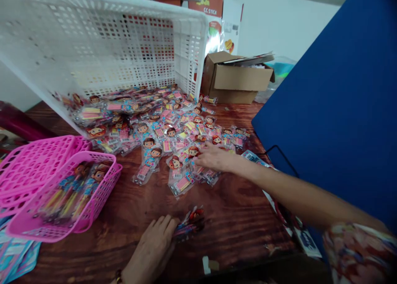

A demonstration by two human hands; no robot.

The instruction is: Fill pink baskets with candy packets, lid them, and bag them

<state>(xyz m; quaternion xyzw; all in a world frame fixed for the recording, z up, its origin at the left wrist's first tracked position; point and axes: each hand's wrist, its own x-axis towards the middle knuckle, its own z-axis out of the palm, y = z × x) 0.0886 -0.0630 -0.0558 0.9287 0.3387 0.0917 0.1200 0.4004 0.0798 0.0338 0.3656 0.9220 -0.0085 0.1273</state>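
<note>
A heap of small clear packets (161, 122) with cartoon heads spills from a tipped white crate (93, 39) onto the wooden table (232, 217). My right hand (214, 156) reaches into the near edge of the heap, fingers stretched flat over the packets. My left hand (153, 246) rests near the table's front edge, its fingers closed against a small bunch of packets (190, 225).
Two pink baskets (62, 193) sit at the left; the nearer one holds several packets. A cardboard box (235, 79) stands behind the heap. A blue panel (335, 102) rises along the right side. Printed cards (15, 253) lie at the lower left.
</note>
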